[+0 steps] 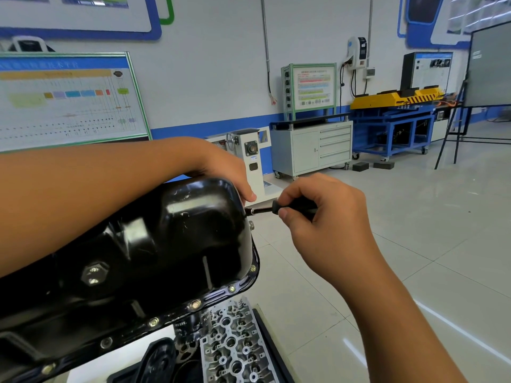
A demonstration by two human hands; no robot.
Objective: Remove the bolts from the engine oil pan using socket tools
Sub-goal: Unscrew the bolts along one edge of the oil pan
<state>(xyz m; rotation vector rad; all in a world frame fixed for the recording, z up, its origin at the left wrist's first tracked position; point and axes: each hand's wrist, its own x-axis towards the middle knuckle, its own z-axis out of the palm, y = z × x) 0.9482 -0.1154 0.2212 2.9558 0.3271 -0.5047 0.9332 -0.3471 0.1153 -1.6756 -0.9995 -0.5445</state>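
Bare forearms, hands (318,217) ungloved, no sleeves.

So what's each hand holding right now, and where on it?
Right hand grips the socket driver by its black handle. Left hand rests over the oil pan's far end.

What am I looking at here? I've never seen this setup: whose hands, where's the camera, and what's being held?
One picture, from a camera worn on a person's head, looking forward and down. The big black shell is an engine oil pan, with bolts along its near rim. The left hand rests over the pan's far end. The right hand grips a black-handled socket driver, its metal tip at the pan's far end. Below lies a metal cylinder head. Behind is a workshop with a cabinet.
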